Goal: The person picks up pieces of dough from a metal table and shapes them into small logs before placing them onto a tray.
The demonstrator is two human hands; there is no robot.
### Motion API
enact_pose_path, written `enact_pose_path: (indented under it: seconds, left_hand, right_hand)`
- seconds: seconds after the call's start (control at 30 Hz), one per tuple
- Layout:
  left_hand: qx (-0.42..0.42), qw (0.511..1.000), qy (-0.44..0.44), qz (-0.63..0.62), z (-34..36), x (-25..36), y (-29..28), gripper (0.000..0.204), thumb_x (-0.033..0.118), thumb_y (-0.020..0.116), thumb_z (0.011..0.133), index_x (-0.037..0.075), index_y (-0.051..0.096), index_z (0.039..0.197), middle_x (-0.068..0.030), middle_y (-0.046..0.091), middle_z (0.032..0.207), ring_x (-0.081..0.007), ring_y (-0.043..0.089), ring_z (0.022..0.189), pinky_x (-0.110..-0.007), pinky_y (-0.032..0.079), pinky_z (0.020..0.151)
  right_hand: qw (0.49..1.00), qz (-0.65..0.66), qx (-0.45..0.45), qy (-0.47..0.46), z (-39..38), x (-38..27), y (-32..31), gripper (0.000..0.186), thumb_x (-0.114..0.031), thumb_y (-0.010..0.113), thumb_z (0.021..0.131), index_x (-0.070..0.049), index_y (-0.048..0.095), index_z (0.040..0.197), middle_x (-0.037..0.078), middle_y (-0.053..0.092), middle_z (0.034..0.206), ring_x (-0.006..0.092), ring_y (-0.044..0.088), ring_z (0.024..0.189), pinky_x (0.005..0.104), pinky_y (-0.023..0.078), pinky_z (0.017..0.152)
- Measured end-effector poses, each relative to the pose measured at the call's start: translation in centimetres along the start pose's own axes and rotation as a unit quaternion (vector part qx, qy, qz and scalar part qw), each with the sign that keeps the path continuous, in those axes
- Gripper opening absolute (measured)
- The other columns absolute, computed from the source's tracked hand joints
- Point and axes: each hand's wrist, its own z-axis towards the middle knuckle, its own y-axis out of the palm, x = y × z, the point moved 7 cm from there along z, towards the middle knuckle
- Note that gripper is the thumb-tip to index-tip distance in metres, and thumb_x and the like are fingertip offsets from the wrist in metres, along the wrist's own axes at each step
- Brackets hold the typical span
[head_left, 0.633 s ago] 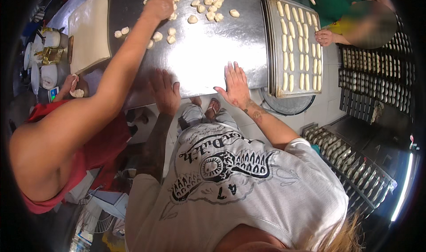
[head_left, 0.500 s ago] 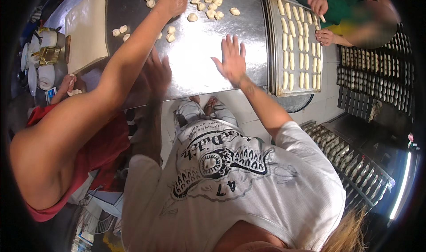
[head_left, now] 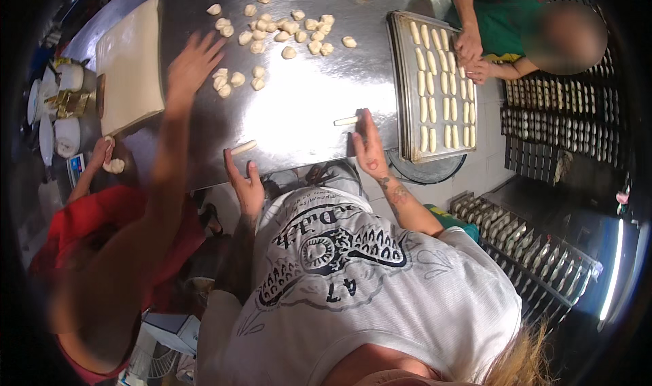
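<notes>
My left hand [head_left: 244,185] is at the table's near edge, fingers stretched and thumb apart. A short dough stick [head_left: 244,147] lies at its fingertips, seemingly touching them. Over to the right, my right hand [head_left: 370,148] stands on its side with fingers extended and thumb apart. Another dough stick [head_left: 345,121] lies just left of its fingers, partly hidden behind them. Neither hand grips anything. Beyond them, several small dough pieces [head_left: 289,52] are scattered on the metal table [head_left: 305,124].
A baking tray [head_left: 440,156] with rows of dough sticks stands at right, where a co-worker's hands [head_left: 474,60] work. At left, another co-worker's hand [head_left: 193,66] reaches over the table near a flat dough sheet [head_left: 129,60]. Racks of filled trays [head_left: 530,243] stand at lower right.
My hands have drawn nearer and turned on their sides; dough sticks now show beside them. The left co-worker's hand has pulled back from the dough pieces, showing more of them.
</notes>
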Motion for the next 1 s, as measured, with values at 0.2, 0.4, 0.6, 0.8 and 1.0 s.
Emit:
enact_pose_path:
  seconds: [0.2,0.4,0.6,0.8,1.0]
  left_hand:
    - [-0.028,0.999,0.01,0.024,0.3,0.6,1.1,0.071,0.028,0.062,0.106,0.002,0.032,0.164,-0.0238,0.041,0.163,-0.0388,0.047,0.145,-0.048,0.036,0.121]
    - [-0.058,0.944,0.175,0.273,3.7,4.0,0.2,0.05,0.017,0.07,0.094,0.007,0.061,0.142,-0.0242,0.059,0.139,-0.0404,0.057,0.133,-0.054,0.041,0.115]
    - [-0.125,0.952,0.056,0.275,3.5,6.7,1.3,0.034,0.018,0.072,0.096,0.008,0.07,0.128,-0.0151,0.073,0.114,-0.0285,0.07,0.106,-0.045,0.052,0.098]
    - [-0.134,0.988,-0.05,-0.065,-6.3,12.7,13.3,0.033,0.015,0.078,0.1,0.003,0.07,0.129,-0.0052,0.072,0.114,-0.0123,0.066,0.103,-0.027,0.054,0.088]
    - [-0.239,0.962,-0.056,-0.117,-12.2,20.9,23.6,0.03,0.016,0.08,0.097,0.002,0.072,0.123,-0.0027,0.075,0.107,-0.009,0.066,0.1,-0.026,0.049,0.085]
  right_hand:
    - [0.998,-0.016,-0.04,-0.033,1.3,-0.2,-0.6,0.074,-0.017,0.064,0.104,0.002,0.027,0.166,0.03,0.036,0.165,0.0442,0.039,0.154,0.049,0.036,0.125]
    - [0.964,-0.164,-0.069,-0.199,4.0,1.2,-1.2,0.046,-0.018,0.075,0.088,-0.008,0.065,0.132,0.018,0.064,0.126,0.039,0.063,0.118,0.051,0.05,0.104]
    - [0.984,0.136,-0.09,-0.074,3.4,0.9,-4.5,0.028,-0.015,0.075,0.097,-0.001,0.07,0.12,0.013,0.072,0.103,0.0253,0.072,0.095,0.0355,0.059,0.087]
    - [0.921,0.328,-0.143,0.157,-7.4,6.2,-15.3,0.036,-0.018,0.076,0.098,0.0,0.069,0.128,0.013,0.077,0.113,0.0197,0.073,0.1,0.031,0.057,0.091]
    - [0.936,0.277,-0.086,0.201,-12.8,10.2,-22.8,0.037,-0.016,0.077,0.097,0.002,0.069,0.128,0.013,0.076,0.112,0.0187,0.072,0.1,0.0312,0.057,0.091]
